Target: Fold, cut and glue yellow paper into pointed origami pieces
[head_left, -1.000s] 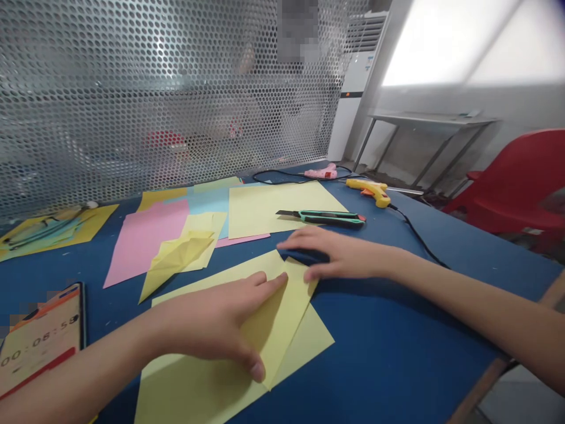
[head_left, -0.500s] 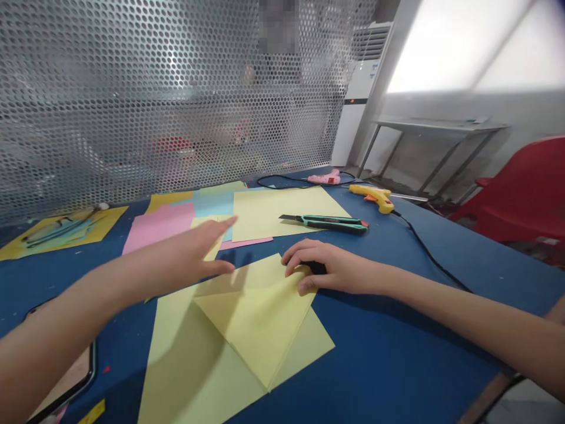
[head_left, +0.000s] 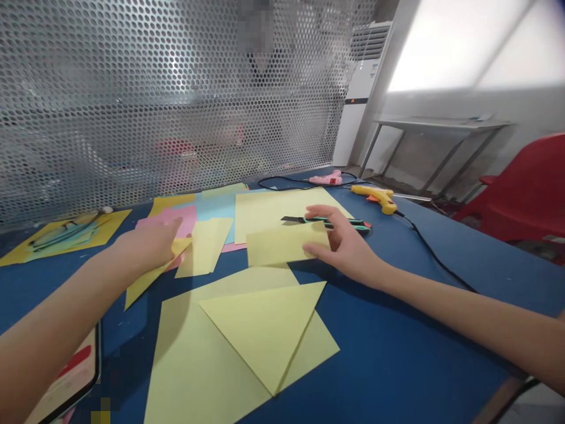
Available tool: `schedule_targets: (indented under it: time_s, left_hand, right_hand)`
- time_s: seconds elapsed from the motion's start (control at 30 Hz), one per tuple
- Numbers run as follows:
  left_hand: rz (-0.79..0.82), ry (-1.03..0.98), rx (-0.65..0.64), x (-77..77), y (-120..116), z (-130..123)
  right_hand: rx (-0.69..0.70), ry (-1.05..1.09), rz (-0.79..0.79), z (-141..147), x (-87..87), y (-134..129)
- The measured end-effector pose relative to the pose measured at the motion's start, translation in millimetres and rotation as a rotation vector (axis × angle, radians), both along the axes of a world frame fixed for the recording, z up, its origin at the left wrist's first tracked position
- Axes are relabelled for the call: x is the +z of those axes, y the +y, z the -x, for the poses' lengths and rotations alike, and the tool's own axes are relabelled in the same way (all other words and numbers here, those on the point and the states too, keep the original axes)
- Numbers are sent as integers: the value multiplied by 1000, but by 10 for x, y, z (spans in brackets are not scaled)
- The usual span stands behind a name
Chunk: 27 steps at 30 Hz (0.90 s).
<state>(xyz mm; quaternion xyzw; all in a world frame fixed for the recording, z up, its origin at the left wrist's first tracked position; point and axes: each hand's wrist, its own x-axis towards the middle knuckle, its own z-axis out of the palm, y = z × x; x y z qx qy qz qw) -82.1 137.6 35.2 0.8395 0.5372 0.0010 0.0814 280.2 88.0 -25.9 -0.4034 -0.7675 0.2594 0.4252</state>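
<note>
Right hand (head_left: 353,247) pinches yellow strip (head_left: 278,244) near far edge of large sheet (head_left: 194,353); left hand (head_left: 148,244) apparently grips folded paper (head_left: 146,281).

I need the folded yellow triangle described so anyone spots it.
On the blue table, find the large pale-yellow sheet at the bottom of the view. The folded triangle lies on it, one corner pointing to the view's bottom edge. Unlike the rectangular strip in the right hand, it is three-sided and unheld.
</note>
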Motion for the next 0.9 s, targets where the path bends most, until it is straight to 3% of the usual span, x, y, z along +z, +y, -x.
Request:
schedule_targets:
  time_s: [0.1, 0.17, 0.37, 0.63, 0.9]
  left_hand:
    - [-13, 80, 65, 27, -56, -192]
    - [63, 113, 51, 25, -134, -354]
    - [236, 89, 44, 0, -329, -676]
    - [106, 58, 249, -65, -336, -843]
    - [317, -81, 71, 14, -465, -936]
  right_hand:
    - [-146, 98, -115, -13, 2, 1]
    - [-203, 142, -183, -24, 1, 1]
    - [-245, 180, -347, -38, -7, 0]
    - [-245, 114, -436, -36, 49, -16]
    - [-296, 118, -480, -36, 68, -20]
